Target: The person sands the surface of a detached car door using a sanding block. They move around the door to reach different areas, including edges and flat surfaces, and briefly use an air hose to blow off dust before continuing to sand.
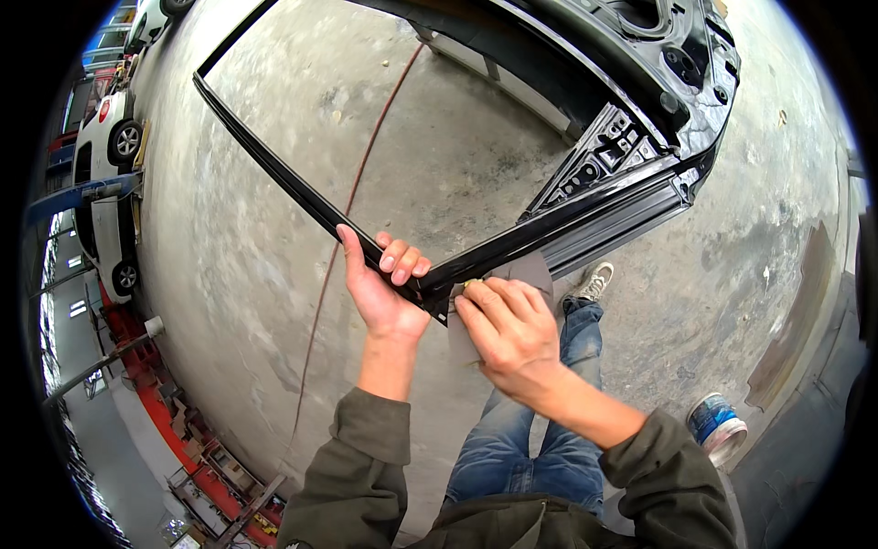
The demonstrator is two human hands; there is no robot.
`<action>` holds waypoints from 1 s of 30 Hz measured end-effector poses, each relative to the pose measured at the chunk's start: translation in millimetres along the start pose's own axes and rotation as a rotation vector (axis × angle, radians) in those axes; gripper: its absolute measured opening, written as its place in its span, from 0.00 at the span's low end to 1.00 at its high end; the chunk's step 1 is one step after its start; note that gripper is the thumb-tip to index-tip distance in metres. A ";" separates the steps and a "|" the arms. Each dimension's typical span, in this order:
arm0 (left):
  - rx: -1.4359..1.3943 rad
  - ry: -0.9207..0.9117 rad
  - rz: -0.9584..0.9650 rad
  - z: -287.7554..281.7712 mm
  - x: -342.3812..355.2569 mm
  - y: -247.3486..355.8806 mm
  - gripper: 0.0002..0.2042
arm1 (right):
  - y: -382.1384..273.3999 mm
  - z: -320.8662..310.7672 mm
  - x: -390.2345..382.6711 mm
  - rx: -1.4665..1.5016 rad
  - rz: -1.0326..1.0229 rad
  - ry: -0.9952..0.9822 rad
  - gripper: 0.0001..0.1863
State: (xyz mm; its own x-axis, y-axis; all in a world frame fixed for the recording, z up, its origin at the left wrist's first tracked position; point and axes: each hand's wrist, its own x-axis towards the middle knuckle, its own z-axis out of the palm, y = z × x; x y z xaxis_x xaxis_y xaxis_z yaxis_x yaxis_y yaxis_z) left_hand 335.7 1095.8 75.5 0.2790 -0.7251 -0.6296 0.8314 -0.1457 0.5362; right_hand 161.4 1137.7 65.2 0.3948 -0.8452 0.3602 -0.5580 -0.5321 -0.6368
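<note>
A black metal door window frame [256,142] runs down to a corner near my body. My left hand [384,293] grips that corner, thumb up along the frame and fingers curled over it. Just to its right, my right hand [508,334] has bent fingers closed on a grey sheet [526,270] against the frame's lower rail, with a small yellowish bit at the fingertips, too small to name. The rail continues to a dark door panel [672,64] with cut-outs and a triangular bracket [599,160] at upper right.
A thin dark-red hose [361,169] crosses the concrete floor [229,274]. A blue-and-white bucket [713,421] stands at lower right near my jeans and shoe [594,282]. Parked white cars [105,133], a blue lift arm [73,192] and cluttered red racks [165,393] line the left.
</note>
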 end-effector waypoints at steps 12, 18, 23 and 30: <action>-0.023 -0.026 0.007 3.4 1.0 -6.8 0.25 | 37.7 -16.4 -35.8 -0.131 -0.054 -0.029 0.21; 0.020 -0.044 0.036 -1.0 -1.1 -2.3 0.25 | -7.4 10.1 -6.8 0.044 -0.126 -0.035 0.22; 0.033 -0.054 0.034 -0.1 -0.1 -2.7 0.25 | -15.0 7.1 0.4 -0.045 -0.105 -0.079 0.23; -0.042 -0.053 -0.019 -6.9 0.5 2.7 0.27 | 53.5 -34.8 -7.6 -0.224 -0.027 -0.106 0.23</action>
State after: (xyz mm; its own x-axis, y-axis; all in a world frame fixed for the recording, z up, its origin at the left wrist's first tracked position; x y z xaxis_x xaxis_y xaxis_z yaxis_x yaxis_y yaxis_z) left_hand 341.4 1099.8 72.8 0.2379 -0.7572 -0.6083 0.8563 -0.1321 0.4993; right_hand 103.2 1113.9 52.1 0.4793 -0.8269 0.2943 -0.6897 -0.5622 -0.4564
